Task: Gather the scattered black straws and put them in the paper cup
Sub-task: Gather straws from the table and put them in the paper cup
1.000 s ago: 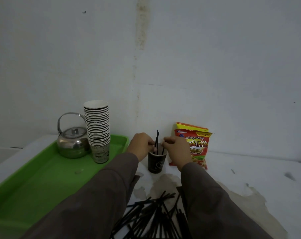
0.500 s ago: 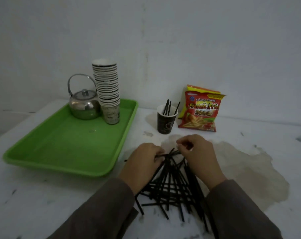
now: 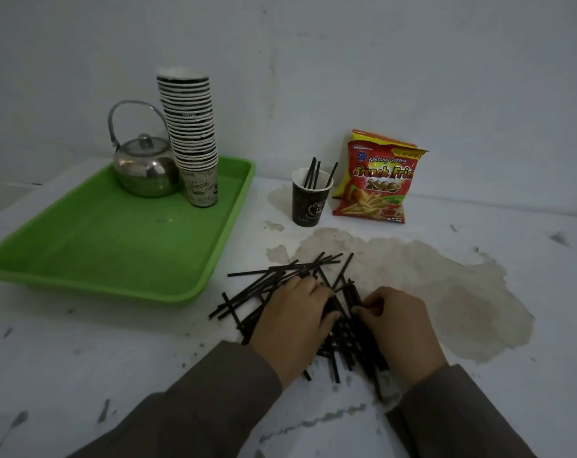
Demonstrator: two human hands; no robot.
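Note:
Several black straws (image 3: 282, 276) lie crossed in a loose pile on the white table (image 3: 115, 352), near its front. My left hand (image 3: 293, 322) lies on the pile's left side, fingers and thumb curled round some straws. My right hand (image 3: 396, 325) is on the pile's right side, its fingertips pinching straws near the middle. Both hands hide part of the pile. The dark paper cup (image 3: 308, 203) stands upright behind the pile with three straws in the cup (image 3: 313, 173) sticking out of it.
A green tray (image 3: 115, 246) at the left holds a steel kettle (image 3: 143, 170) and a tall stack of paper cups (image 3: 191, 133). A red French fries snack bag (image 3: 376, 183) leans on the wall right of the cup. A brown stain (image 3: 429, 276) spreads over the table.
Both hands have left the cup, come back to the pile and now close on straws in it. The view has tilted down towards the table.

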